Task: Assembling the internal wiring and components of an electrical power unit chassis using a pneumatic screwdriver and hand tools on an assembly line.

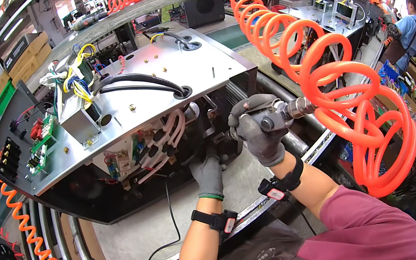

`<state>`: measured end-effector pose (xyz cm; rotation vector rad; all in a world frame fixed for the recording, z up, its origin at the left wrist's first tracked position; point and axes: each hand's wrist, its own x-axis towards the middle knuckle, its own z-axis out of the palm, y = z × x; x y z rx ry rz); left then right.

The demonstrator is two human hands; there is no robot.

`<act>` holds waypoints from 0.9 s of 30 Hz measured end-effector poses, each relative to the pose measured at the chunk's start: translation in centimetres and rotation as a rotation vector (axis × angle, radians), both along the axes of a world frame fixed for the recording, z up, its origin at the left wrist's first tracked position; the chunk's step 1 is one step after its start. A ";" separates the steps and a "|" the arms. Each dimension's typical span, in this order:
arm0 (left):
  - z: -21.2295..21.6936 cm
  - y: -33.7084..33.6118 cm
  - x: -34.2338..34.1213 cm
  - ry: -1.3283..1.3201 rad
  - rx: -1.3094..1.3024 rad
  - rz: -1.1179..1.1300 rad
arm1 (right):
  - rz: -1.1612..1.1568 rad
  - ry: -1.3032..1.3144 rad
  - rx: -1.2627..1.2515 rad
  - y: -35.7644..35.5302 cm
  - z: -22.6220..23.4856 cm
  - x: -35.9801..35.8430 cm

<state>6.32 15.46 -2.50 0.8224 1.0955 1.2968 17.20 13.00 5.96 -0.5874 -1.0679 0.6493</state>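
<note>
My right hand (259, 131), in a grey glove, grips a pneumatic screwdriver (279, 116) whose tip points left into the open underside of a metal chassis (156, 86). An orange coiled air hose (320, 71) runs from the tool's rear up to the top of the view. My left hand (208, 173), also gloved, reaches up under the chassis edge, its fingers against the dark interior near white wire connectors (158, 147). Both wrists wear black bands.
On the chassis top sit a transformer with coloured wires (76, 106), black cables (138, 81) and a green circuit board (41, 140). Conveyor rollers (66, 238) lie below. Another orange hose (30, 239) hangs at left. A person in blue (409, 33) stands far right.
</note>
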 end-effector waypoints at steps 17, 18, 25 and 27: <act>0.8 4.8 -2.2 1.363 0.941 0.337 | -0.298 -0.487 0.042 2.4 1.8 -1.9; 1.2 5.0 -2.0 1.430 0.910 0.210 | -0.308 -0.487 0.038 2.5 1.5 -1.9; -0.1 7.4 -2.9 1.229 0.721 -0.382 | -0.373 -0.620 -0.046 1.8 3.3 -4.5; 1.0 7.1 -2.2 1.188 0.747 -0.436 | -0.416 -0.686 0.086 3.0 2.1 -3.1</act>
